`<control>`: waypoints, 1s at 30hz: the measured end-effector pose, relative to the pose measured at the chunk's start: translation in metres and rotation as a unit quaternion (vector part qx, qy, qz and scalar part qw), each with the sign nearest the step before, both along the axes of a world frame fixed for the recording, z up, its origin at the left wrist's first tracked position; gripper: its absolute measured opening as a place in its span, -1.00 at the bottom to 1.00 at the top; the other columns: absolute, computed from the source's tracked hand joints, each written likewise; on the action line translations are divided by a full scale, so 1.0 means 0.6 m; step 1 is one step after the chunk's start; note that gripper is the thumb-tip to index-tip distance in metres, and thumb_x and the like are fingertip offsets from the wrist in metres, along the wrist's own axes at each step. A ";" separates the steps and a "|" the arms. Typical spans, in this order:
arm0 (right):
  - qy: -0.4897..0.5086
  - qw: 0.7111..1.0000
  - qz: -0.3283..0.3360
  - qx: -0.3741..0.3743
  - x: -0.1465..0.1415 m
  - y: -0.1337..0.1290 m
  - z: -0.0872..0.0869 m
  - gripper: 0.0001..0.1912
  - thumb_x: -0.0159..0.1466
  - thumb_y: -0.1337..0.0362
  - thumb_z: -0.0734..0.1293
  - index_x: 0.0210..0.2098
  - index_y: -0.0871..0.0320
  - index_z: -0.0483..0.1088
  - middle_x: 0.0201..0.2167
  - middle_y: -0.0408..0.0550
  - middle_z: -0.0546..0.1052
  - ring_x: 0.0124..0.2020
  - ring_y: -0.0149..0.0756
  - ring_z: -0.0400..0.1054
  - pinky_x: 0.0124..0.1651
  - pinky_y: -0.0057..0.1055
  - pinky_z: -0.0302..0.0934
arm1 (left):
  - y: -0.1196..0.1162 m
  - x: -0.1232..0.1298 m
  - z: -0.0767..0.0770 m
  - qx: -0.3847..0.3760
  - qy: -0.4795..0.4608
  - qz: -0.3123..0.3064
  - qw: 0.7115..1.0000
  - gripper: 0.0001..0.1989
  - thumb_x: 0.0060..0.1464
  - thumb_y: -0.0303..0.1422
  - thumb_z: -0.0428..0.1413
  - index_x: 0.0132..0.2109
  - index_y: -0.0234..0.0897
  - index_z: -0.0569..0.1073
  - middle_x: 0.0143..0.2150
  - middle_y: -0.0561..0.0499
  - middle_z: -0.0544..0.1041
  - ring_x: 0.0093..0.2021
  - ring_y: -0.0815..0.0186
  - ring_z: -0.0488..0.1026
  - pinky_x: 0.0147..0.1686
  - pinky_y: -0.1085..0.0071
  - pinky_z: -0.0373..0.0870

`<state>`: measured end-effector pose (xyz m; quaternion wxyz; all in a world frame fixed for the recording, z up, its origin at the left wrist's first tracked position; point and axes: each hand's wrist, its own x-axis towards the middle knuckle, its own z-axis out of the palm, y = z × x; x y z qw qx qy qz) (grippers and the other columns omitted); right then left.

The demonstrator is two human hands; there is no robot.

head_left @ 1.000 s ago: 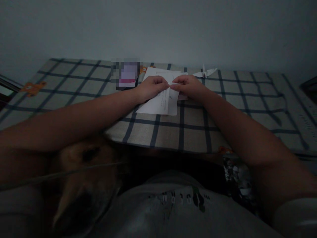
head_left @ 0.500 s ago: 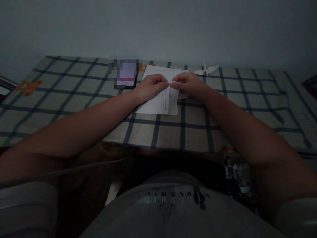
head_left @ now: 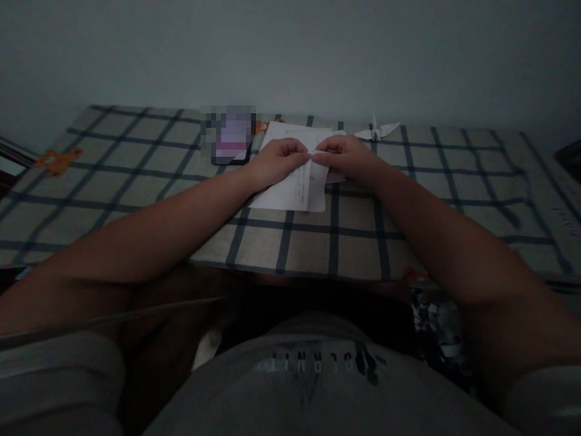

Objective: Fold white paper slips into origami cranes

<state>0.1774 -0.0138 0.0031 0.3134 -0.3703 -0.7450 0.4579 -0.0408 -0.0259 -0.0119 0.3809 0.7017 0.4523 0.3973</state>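
My left hand (head_left: 280, 162) and my right hand (head_left: 342, 154) meet fingertip to fingertip, both closed in a pinch. A small piece of white paper (head_left: 311, 152) shows between the thumbs and forefingers; most of it is hidden, so its shape is unclear. Beneath the hands lie white printed sheets (head_left: 281, 197), partly overlapping. Just beyond my right hand, a folded paper crane (head_left: 376, 131) rests on the cloth with its wings spread.
A phone (head_left: 232, 142), its picture partly pixelated, is left of the sheets. A checked cloth (head_left: 313, 248) with orange patterns covers the table. Behind it rises a plain wall (head_left: 290, 54). The scene is dim.
Hardly anything differs. Both hands keep their pinch at the same place over the sheets, while the view has shifted very slightly.
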 end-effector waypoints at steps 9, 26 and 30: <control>-0.003 1.000 -0.011 0.005 -0.001 0.002 -0.002 -0.62 0.18 0.00 0.56 -0.30 0.16 0.46 -0.48 -0.15 0.48 -0.42 -0.38 0.34 -0.44 -0.48 0.24 | 0.010 -0.007 0.003 -0.035 0.005 -0.010 0.999 -0.88 0.11 -0.29 0.25 -0.34 -0.23 0.52 -0.51 0.07 0.43 -0.46 0.36 0.33 -0.41 0.39 0.27; 0.020 1.000 -0.012 -0.008 -0.007 0.007 -0.011 -0.76 0.23 0.16 0.51 -0.25 0.14 0.45 -0.41 -0.12 0.50 -0.40 -0.36 0.38 -0.40 -0.44 0.32 | 0.008 -0.003 0.000 -0.055 -0.039 0.007 0.998 -0.90 0.10 -0.33 0.24 -0.35 -0.23 0.50 -0.50 0.07 0.44 -0.48 0.38 0.31 -0.43 0.40 0.28; 0.032 0.999 -0.029 -0.011 -0.010 0.004 -0.011 -0.78 0.24 0.18 0.49 -0.26 0.15 0.42 -0.45 -0.14 0.47 -0.41 -0.37 0.38 -0.41 -0.47 0.31 | 0.008 -0.001 -0.005 -0.030 -0.034 0.020 0.999 -0.86 0.13 -0.27 0.23 -0.32 -0.24 0.51 -0.45 0.05 0.49 -0.45 0.37 0.37 -0.41 0.40 0.31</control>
